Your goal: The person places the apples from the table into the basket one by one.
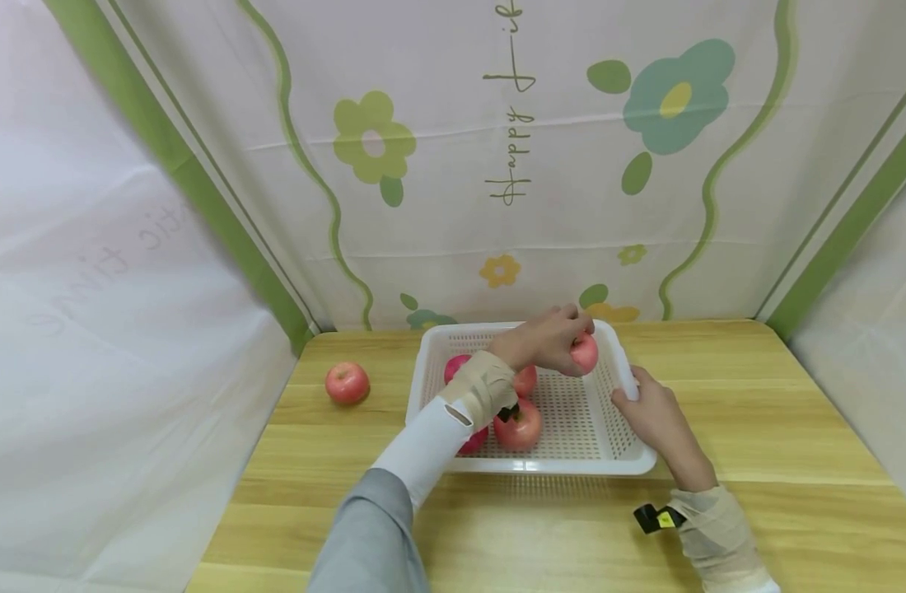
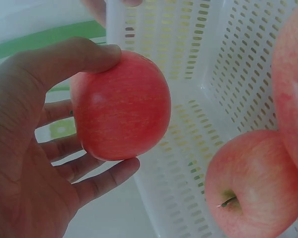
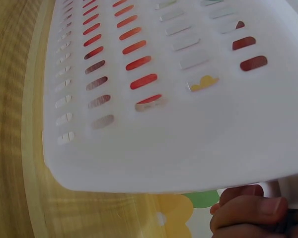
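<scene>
We note a wooden table (image 1: 757,461) filling the lower half of the head view, backed by a white cloth with green flowers (image 1: 675,99) across the top of the frame.

A white perforated basket (image 1: 609,445) sits at the centre of the table. From the right wrist view its slotted wall (image 3: 154,124) fills most of the frame, red showing through the slots.

Our left hand (image 1: 545,342) reaches over the basket's far right part, just above centre frame. Its fingers and thumb curl round a red apple (image 1: 585,352); the left wrist view shows this held apple (image 2: 121,106) at centre left, thumb on top, fingers beneath, above the basket floor.

Our right hand (image 1: 656,416) sits right of centre in the head view, gripping the basket's right rim. The right wrist view shows the thumb (image 3: 248,213) at the lower right, pressed under that rim.

Other apples lie in the basket: one with a stem (image 1: 517,427) at the near middle, others partly hidden by the left forearm. The same stemmed apple (image 2: 253,183) shows at lower right of the left wrist view.

One lone apple (image 1: 347,383) rests on the table, left of the basket and apart from it.
</scene>
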Demonstrator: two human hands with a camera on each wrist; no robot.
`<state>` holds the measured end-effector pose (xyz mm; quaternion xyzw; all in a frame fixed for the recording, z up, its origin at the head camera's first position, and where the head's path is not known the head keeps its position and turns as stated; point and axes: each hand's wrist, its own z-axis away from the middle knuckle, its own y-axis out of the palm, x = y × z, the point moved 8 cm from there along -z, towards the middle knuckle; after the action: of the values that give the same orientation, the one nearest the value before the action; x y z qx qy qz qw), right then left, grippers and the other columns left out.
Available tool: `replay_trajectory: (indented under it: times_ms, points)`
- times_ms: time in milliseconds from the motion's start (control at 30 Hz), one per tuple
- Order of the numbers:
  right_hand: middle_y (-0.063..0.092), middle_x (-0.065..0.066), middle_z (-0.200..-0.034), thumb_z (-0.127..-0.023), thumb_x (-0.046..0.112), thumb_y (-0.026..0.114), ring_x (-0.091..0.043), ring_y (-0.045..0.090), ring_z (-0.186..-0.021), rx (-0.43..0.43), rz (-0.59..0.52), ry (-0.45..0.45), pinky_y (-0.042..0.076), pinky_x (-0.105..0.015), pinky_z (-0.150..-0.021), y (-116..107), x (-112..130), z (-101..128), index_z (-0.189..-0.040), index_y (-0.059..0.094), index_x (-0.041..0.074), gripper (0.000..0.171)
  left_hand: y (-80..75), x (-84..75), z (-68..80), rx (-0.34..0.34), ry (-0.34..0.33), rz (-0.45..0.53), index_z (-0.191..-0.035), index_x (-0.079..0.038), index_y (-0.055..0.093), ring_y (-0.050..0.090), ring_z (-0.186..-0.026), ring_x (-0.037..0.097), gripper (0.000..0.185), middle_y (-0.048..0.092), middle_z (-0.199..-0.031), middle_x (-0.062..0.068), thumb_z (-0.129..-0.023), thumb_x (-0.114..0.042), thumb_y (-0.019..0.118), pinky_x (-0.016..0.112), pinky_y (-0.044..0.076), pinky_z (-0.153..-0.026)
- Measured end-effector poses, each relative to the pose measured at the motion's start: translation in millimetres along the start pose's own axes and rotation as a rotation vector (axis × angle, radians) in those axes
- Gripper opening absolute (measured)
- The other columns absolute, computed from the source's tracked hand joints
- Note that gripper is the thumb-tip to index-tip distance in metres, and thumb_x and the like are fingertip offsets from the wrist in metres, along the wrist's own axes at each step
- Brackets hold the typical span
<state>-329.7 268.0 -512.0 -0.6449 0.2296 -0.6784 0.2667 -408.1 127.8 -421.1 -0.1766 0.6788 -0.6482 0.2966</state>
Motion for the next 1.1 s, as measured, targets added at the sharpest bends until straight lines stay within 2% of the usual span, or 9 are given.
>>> replay_trajectory:
  times_ms: [267,467,733,1100]
  points:
    - [0.058,-0.045,-0.134,-0.108,0.021,0.052,-0.043,0.076,-0.098,-0.007,0.009,-0.008,0.066,-0.046,-0.07,-0.8,-0.1,-1.5,-0.16,0.025,-0.015,0.069,8.7,0.1,-3.3,0.049,-0.01,-0.011,-0.141,-0.018,0.058,0.049,-0.113,0.015,0.055,0.053,-0.132,0.002,-0.091,-0.035,0.075,0.025,0.049,-0.092]
    - [0.058,-0.045,-0.133,-0.107,0.021,0.052,-0.043,0.076,-0.096,-0.016,0.012,-0.023,0.066,-0.046,-0.069,-1.2,-0.6,-2.0,-0.159,0.027,-0.015,0.068,14.9,-2.3,-6.4,0.061,-0.005,-0.025,-0.137,-0.017,0.059,0.051,-0.113,0.014,0.053,0.054,-0.133,0.004,-0.089,-0.034,0.077,0.024,0.049,-0.092]
    - [0.059,-0.045,-0.132,-0.107,0.021,0.052,-0.042,0.077,-0.095,-0.007,0.008,-0.025,0.066,-0.044,-0.068,-1.2,-0.1,-0.8,-0.16,0.026,-0.015,0.068,22.6,-5.0,-7.6,0.086,-0.017,-0.059,-0.132,-0.02,0.058,0.051,-0.107,0.014,0.05,0.053,-0.123,0.0,-0.089,-0.035,0.078,0.024,0.049,-0.084]
    - [0.057,-0.046,-0.135,-0.108,0.02,0.052,-0.042,0.076,-0.097,-0.001,0.012,-0.019,0.066,-0.045,-0.07,-2.1,1.6,-0.1,-0.16,0.025,-0.015,0.068,35.8,-4.2,-7.5,0.15,-0.039,-0.068,-0.14,-0.023,0.054,0.051,-0.108,0.012,0.055,0.05,-0.128,-0.002,-0.091,-0.034,0.076,0.025,0.049,-0.089]
